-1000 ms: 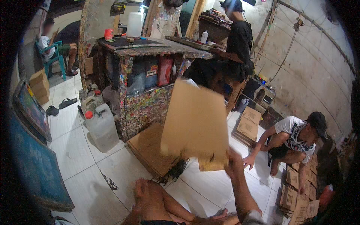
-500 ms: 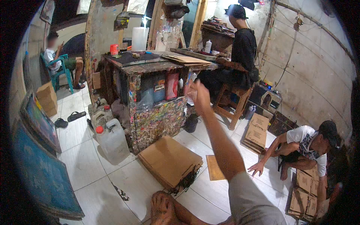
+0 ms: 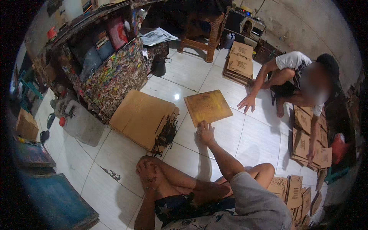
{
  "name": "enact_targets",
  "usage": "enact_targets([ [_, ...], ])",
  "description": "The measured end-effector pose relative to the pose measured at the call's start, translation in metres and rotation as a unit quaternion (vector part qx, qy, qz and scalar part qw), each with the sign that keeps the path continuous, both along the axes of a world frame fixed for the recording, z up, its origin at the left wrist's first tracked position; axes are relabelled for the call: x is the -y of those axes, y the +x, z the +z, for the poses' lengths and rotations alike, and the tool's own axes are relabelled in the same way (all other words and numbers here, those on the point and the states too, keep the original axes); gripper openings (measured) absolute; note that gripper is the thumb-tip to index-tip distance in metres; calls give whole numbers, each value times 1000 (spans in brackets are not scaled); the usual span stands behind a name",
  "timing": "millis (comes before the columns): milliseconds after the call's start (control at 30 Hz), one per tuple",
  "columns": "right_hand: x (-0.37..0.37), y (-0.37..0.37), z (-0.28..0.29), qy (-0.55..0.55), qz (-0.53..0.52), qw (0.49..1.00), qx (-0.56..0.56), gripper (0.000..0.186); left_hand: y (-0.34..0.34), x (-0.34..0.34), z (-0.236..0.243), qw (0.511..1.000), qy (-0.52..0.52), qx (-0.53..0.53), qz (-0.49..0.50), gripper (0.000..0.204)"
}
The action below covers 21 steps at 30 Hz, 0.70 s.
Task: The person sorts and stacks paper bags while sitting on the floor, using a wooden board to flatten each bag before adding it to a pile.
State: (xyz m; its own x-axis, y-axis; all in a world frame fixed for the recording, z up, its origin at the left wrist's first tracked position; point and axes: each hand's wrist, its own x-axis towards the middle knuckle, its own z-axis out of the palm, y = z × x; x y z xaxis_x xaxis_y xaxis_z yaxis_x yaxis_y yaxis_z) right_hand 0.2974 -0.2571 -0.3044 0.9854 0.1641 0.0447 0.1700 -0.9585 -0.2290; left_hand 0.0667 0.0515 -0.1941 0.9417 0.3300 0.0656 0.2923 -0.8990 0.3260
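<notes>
My right hand (image 3: 207,135) reaches forward over the tiles, fingertips laid on the near corner of a square yellow-brown board (image 3: 209,106). The board lies flat on the floor; whether my thumb is under its edge is hidden. My left hand (image 3: 147,173) rests over my bent left knee and holds nothing. Just beyond that knee lies a stack of brown cardboard sheets (image 3: 142,117), with dark stringy ties bunched along its right side.
A person in a white shirt (image 3: 295,63) squats at the right, one hand near the board. Printed cardboard stacks (image 3: 239,61) stand beyond. More printed cardboard (image 3: 303,143) lies at the right. A paint-crusted workbench (image 3: 111,73), plastic jug (image 3: 82,122) and blue panel (image 3: 57,199) occupy the left.
My right hand has come down from its raised position near the workbench to the yellow-brown board. The view has tilted down, bringing my left hand and legs into sight.
</notes>
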Motion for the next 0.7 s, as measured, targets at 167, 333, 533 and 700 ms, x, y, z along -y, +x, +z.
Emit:
enact_targets([
  [167, -24, -29, 27, -65, 1, 995, -82, 83, -2, 2, 26, 1000, -3, 28, 12, 35],
  [333, -40, -143, 41, -60, 19, 993, -102, 84, -11, -4, 3, 990, -36, 134, -22, 36],
  [533, 16, -191, 88, 161, 139, 976, -46, 37, 43, 10, 49, 964, 34, 256, -63, 37],
  [700, 121, -149, 63, 81, -109, 988, -74, 45, 153, -8, 2, 918, 90, 355, -150, 36],
])
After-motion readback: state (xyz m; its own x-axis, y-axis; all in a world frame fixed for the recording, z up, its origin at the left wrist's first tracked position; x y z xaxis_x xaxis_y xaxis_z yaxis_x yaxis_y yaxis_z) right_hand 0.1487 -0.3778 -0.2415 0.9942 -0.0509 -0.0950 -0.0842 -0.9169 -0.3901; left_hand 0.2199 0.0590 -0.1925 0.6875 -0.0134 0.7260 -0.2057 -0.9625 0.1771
